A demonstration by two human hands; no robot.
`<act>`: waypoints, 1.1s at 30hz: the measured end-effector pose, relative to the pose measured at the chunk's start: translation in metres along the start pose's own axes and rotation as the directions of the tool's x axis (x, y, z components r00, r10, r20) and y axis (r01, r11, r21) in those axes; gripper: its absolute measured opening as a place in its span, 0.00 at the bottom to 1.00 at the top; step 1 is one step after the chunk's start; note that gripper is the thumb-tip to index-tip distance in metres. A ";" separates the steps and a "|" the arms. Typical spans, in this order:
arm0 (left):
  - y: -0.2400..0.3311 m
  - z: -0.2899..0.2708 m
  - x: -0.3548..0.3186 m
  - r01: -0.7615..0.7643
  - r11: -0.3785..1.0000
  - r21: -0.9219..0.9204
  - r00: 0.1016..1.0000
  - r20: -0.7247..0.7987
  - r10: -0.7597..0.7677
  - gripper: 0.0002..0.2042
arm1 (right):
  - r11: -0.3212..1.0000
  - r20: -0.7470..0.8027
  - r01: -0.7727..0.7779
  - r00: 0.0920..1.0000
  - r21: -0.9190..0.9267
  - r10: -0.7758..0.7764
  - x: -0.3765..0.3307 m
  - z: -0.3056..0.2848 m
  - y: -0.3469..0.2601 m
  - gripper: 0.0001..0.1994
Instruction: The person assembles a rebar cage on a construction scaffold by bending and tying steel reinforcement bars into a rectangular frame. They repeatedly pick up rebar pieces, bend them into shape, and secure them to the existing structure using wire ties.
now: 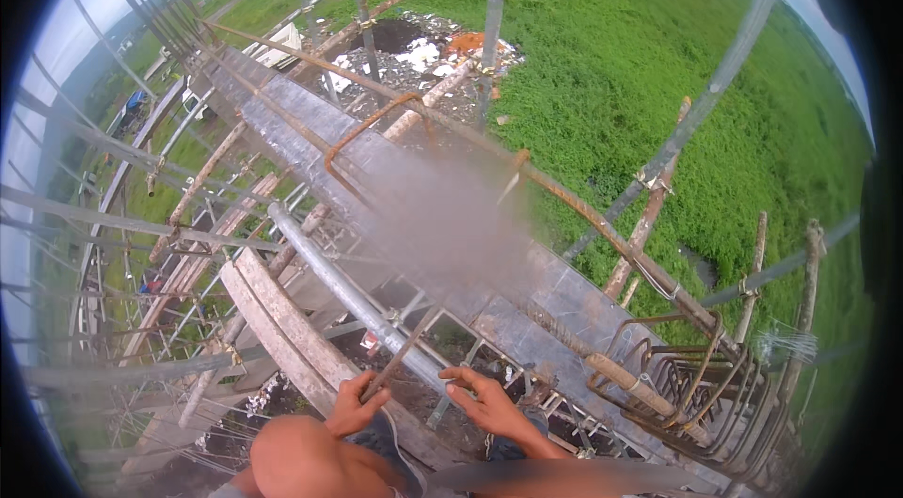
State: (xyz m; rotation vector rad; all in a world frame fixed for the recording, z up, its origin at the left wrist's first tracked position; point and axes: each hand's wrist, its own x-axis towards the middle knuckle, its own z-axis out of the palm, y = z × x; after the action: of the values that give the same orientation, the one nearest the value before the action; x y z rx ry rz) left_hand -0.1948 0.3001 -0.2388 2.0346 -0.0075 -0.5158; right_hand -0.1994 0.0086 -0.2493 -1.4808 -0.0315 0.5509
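Observation:
My left hand (350, 406) is closed around a thin brown rod (403, 355), which tilts up and to the right from my fingers. My right hand (497, 407) is just across from it, fingers apart and bent, holding nothing that I can see. Its fingertips are close to the lower end of a grey metal pipe (348, 293); whether they touch it I cannot tell. Below my hands run pale, worn wooden planks (287, 329). A square rusty stirrup (343, 150) hangs on a long rebar (583, 206) above the formwork (296, 126).
Bundled stirrups (715, 413) crowd the right, with a wooden-handled tool (632, 380) among them. Scaffold poles (720, 75) rise around the beam. Far below lie grass (658, 75) and rubble (423, 56). A grey blur hides the middle of the view.

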 end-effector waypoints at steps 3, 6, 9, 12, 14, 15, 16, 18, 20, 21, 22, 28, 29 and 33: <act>-0.019 -0.038 0.003 -0.161 0.983 0.091 0.966 -0.189 0.176 0.15 | 0.959 -0.094 0.071 0.990 -0.276 -0.100 -0.035 -0.030 -0.011 0.17; -0.007 -0.078 0.032 -0.363 0.914 0.183 0.812 -0.418 0.406 0.10 | 0.958 -0.118 0.070 0.987 -0.278 -0.106 -0.064 -0.048 -0.034 0.18; 0.065 -0.133 0.063 -0.123 0.595 0.794 0.895 -0.170 0.412 0.14 | 0.959 0.000 0.087 0.996 0.271 -0.090 -0.088 -0.060 -0.077 0.24; 0.154 -0.143 0.114 -0.392 0.569 0.723 0.757 -0.098 0.646 0.14 | 0.816 0.093 0.167 0.961 0.554 -0.260 -0.103 -0.072 -0.129 0.28; 0.205 -0.137 0.129 -0.132 0.674 0.727 0.965 -0.061 0.255 0.18 | 0.850 0.070 0.359 0.907 0.385 -0.415 -0.117 -0.083 -0.162 0.29; 0.217 -0.120 0.129 -0.273 0.695 0.665 0.913 -0.049 0.406 0.18 | 0.863 0.056 0.481 0.868 0.151 -0.494 -0.125 -0.092 -0.176 0.29; 0.224 -0.104 0.127 -0.409 0.691 0.596 0.839 -0.053 0.542 0.19 | 0.831 0.071 0.544 0.839 -0.119 -0.539 -0.134 -0.100 -0.188 0.29; 0.236 -0.090 0.122 -0.552 0.701 0.452 0.772 -0.041 0.635 0.23 | 0.760 0.000 0.604 0.783 -0.240 -0.622 -0.152 -0.115 -0.202 0.27; 0.240 -0.092 0.112 -0.555 0.718 0.420 0.810 0.077 0.581 0.26 | 0.758 -0.028 0.606 0.777 -0.241 -0.629 -0.169 -0.122 -0.202 0.25; 0.241 -0.099 0.109 -0.562 0.694 0.449 0.815 0.159 0.557 0.27 | 0.782 -0.029 0.599 0.790 -0.175 -0.612 -0.175 -0.124 -0.196 0.24; 0.245 -0.111 0.109 -0.597 0.591 0.543 0.793 0.285 0.538 0.27 | 0.798 -0.029 0.591 0.801 -0.118 -0.598 -0.182 -0.126 -0.188 0.23; 0.273 -0.128 0.119 -0.670 0.429 0.606 0.561 0.791 -0.242 0.19 | 0.953 -0.080 0.301 0.952 0.041 -0.297 -0.169 -0.093 -0.117 0.26; 0.277 -0.113 0.112 -0.585 0.401 0.705 0.561 0.709 -0.428 0.19 | 0.964 -0.133 0.265 0.956 0.014 -0.261 -0.160 -0.086 -0.107 0.26; 0.287 -0.018 0.089 -0.805 0.219 0.551 0.554 0.831 -0.054 0.13 | 0.891 -0.272 0.393 0.853 -0.229 -0.446 -0.100 -0.064 -0.082 0.30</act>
State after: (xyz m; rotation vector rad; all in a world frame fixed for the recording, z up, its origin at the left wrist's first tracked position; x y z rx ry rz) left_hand -0.0483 0.1516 -0.0222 2.5362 -1.7974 -1.0814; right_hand -0.2375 -0.0866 -0.1487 -1.6492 -0.1499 -0.0548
